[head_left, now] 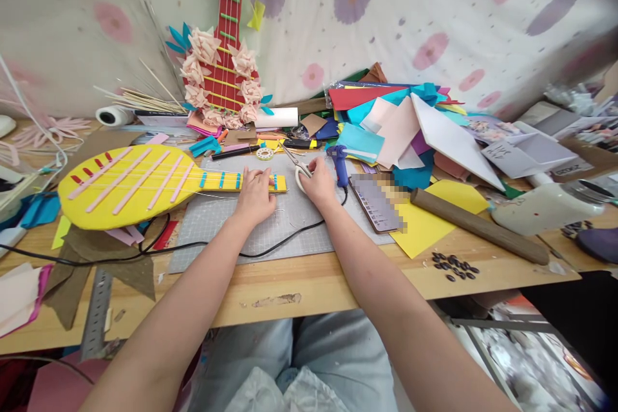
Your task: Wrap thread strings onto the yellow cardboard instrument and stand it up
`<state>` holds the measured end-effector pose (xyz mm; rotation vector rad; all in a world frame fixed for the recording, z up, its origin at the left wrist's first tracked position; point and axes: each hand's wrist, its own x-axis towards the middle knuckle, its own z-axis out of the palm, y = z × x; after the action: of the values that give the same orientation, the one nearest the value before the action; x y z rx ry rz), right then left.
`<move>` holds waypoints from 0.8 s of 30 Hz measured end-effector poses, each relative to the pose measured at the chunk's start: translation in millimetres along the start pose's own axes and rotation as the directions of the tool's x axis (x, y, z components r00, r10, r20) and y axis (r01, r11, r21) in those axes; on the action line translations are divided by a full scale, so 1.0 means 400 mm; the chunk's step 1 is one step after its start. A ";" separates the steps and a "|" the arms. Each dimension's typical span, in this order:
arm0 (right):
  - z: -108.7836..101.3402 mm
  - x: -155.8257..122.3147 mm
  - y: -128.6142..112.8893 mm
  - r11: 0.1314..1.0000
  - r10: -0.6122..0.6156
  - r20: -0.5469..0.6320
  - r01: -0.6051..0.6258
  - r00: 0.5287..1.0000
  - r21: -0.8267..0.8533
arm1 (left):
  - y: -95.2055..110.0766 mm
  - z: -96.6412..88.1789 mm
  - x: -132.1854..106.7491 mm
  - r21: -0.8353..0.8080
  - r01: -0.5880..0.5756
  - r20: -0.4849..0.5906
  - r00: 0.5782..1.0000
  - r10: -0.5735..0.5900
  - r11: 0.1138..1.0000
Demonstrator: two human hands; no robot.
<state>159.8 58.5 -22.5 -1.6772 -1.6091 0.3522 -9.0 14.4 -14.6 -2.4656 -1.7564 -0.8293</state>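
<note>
A yellow craft guitar [159,203] lies flat, its round body to the left and its neck pointing right. Pink strips cross the body and blue strips cross the neck, with thin strings running along it. Near the neck's end, my left hand [255,196] is bent over it and holds it down; its fingertips are partly hidden. Just right of the neck's tip, my right hand [318,183] is closed on the light-handled scissors [290,153], whose blades point up and away to the left. The scissors and the neck are apart.
Under the neck lies a grey cutting mat [290,238]. A blue glue gun [339,164] and a phone [376,203] are right of my right hand, and a black cable [261,253] crosses the mat. Behind stand a red craft guitar [226,84] and piled coloured sheets [386,122].
</note>
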 end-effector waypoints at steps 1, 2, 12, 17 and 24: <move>0.001 0.003 0.004 1.000 -0.003 -0.015 0.003 1.000 0.001 | -0.002 0.000 0.000 -0.006 0.001 -0.005 1.000 -0.001 1.000; 0.002 0.005 0.007 1.000 -0.016 -0.029 0.016 0.999 0.000 | -0.003 0.000 0.001 -0.013 0.004 -0.010 1.000 -0.004 1.000; 0.014 0.002 0.017 0.990 -0.115 0.026 0.116 0.993 -0.078 | -0.016 -0.006 0.002 -0.038 -0.006 0.001 1.000 0.006 0.999; 0.010 -0.002 0.014 0.988 -0.031 0.002 0.031 1.000 -0.153 | -0.022 -0.010 -0.003 -0.068 -0.027 0.009 1.000 0.027 0.997; -0.001 -0.005 0.007 0.992 -0.065 -0.019 0.063 0.998 -0.110 | -0.015 -0.019 -0.010 -0.098 -0.059 -0.107 0.993 0.049 0.993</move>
<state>161.9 56.7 -24.7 -1.7000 -1.6878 0.2157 -18.4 10.8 -11.7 -2.4677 -1.6457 -1.0473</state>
